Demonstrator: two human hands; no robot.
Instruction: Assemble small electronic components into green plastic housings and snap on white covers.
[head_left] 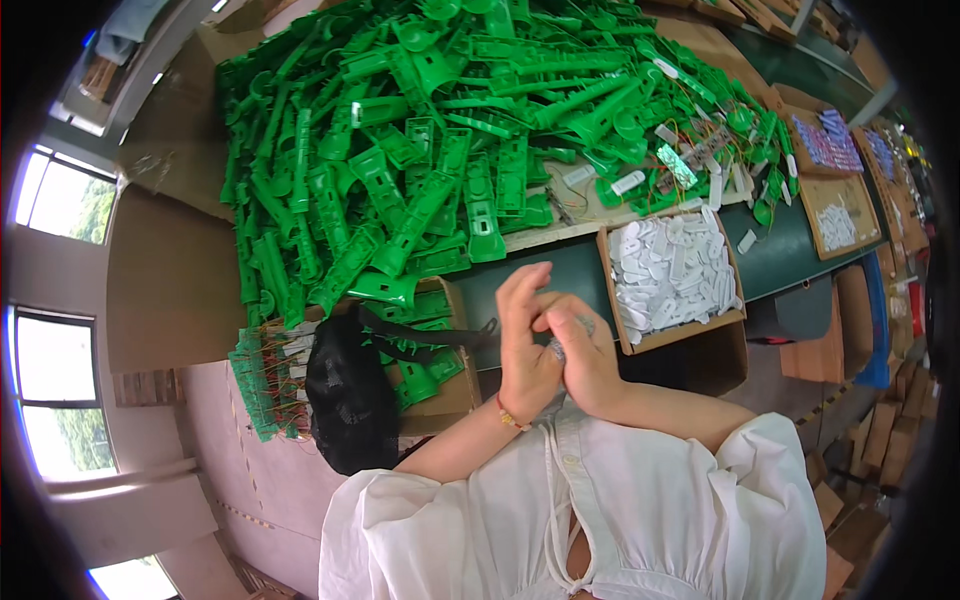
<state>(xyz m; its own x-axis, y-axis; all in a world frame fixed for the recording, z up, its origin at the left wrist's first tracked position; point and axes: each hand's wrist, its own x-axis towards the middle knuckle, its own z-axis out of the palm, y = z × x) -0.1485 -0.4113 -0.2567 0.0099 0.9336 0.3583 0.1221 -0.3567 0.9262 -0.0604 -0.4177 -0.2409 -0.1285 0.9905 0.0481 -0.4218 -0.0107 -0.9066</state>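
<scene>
Close in front of my chest, my left hand (523, 350) and my right hand (592, 370) are pressed together at the palms and thumbs. The fingers of my left hand point up and curl at the tips. My right hand is closed, its fingers bent toward the left. A small silvery patch (557, 349) shows between them; I cannot tell what it is. Just beyond my hands, a shallow cardboard box (628, 340) holds many small white plastic parts (672, 270). A large heap of green plastic housings (420, 150) covers the table's far side.
A black bag (350, 395) hangs at the left, its strap reaching toward my hands. Beside it are an open carton (462, 385) of green parts and stacked green circuit boards (262, 385). Wired pieces (700, 150) lie at the back right, near a tray (850, 205) of white parts.
</scene>
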